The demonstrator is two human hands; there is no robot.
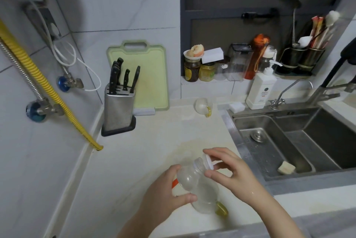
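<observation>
- The left hand (165, 193) comes in from 6 o'clock. Its fingers and thumb are curled round the belly of the one clear bottle (196, 185).
- The right hand (229, 172) comes in from 5 o'clock, wrist bent. Thumb and forefinger pinch the one white cap (209, 161), and the other fingers are spread loosely.
- The bottle is over the counter (154, 141) in the low middle of the view, with its neck tilted towards 1 o'clock.
- The cap sits tilted right at the bottle's mouth. I cannot tell whether they touch.
- One yellow ring (221, 209) shows at 5 o'clock of the bottle's base, and one orange bit (175, 181) peeks out behind the left fingers.
- At 12 o'clock from the bottle, well apart, one clear cup (203, 105) lies on its side.
- At 10 o'clock stands one knife block (118, 110) with at least five black handles, and behind it one green board (152, 75) leans on the wall.
- At 3 o'clock is one steel sink (289, 122), with one sponge (286, 168) in it.
- Behind the sink stand two taps and one white pump bottle (260, 91).
- At 9 o'clock two blue valves are on the wall, the upper (62, 83) and the lower (35, 111).
</observation>
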